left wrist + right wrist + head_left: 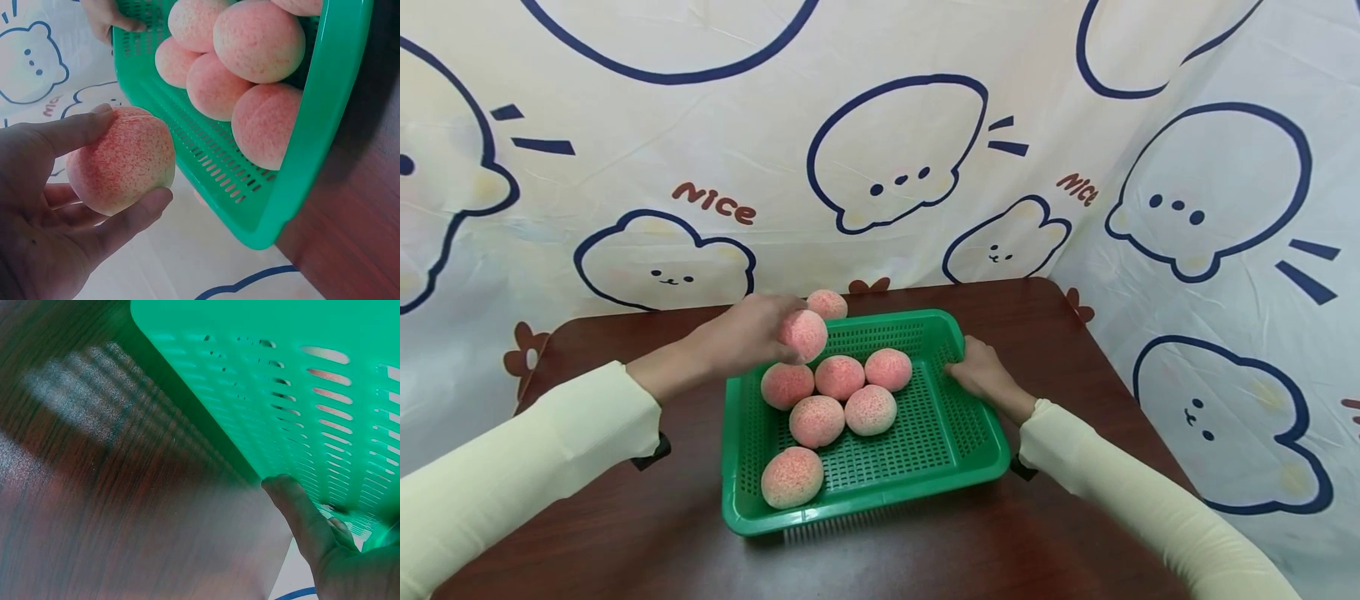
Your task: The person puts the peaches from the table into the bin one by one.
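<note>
In the head view my left hand (745, 335) holds a pink speckled peach (806, 335) over the back left corner of a green plastic basket (857, 505). The left wrist view shows thumb and fingers around this peach (125, 164), clear of the basket wall (331, 119). My right hand (987, 377) grips the basket's right rim, thumb on the inside. Seen from the right wrist, its fingers (297, 512) lie against the slotted outer wall (206, 381). Several peaches (817, 422) sit inside, mostly toward the left, with one peach (792, 477) in the front left corner.
Beyond the basket's back rim, another peach (827, 304) is partly hidden. Everything stands on a dark reddish-brown wooden table (662, 517). A pale curtain (775, 142) with blue cartoon outlines hangs behind the table and along its right side.
</note>
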Demonstrator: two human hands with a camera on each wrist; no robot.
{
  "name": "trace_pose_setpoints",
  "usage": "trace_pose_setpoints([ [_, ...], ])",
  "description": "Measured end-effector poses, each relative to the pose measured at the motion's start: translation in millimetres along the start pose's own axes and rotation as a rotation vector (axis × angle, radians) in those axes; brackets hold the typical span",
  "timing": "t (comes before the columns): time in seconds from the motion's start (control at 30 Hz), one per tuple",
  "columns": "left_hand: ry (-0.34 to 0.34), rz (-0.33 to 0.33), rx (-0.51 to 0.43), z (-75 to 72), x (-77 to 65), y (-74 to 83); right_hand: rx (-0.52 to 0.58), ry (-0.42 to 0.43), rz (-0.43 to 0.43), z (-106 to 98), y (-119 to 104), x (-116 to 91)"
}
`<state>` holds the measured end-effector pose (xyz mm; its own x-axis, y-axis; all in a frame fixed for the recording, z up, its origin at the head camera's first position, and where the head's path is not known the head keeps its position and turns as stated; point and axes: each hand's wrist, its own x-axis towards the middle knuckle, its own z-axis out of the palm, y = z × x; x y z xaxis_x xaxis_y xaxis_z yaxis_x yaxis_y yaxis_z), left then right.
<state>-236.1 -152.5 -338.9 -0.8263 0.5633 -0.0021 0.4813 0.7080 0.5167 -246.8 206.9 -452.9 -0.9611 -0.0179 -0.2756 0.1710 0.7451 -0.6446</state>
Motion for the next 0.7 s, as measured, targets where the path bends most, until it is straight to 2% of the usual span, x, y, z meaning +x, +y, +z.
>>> trace_pose_setpoints([
  [0.5, 0.004, -0.017, 0.006, 8.6, -4.5, 15.8, 0.028, -0.005, 0.01, -0.4, -0.9, -3.3],
  [0.7, -0.051, -0.038, -0.023, 9.5, -8.6, 19.6, 0.032, -0.008, 0.002, -0.5, -0.9, -3.1],
])
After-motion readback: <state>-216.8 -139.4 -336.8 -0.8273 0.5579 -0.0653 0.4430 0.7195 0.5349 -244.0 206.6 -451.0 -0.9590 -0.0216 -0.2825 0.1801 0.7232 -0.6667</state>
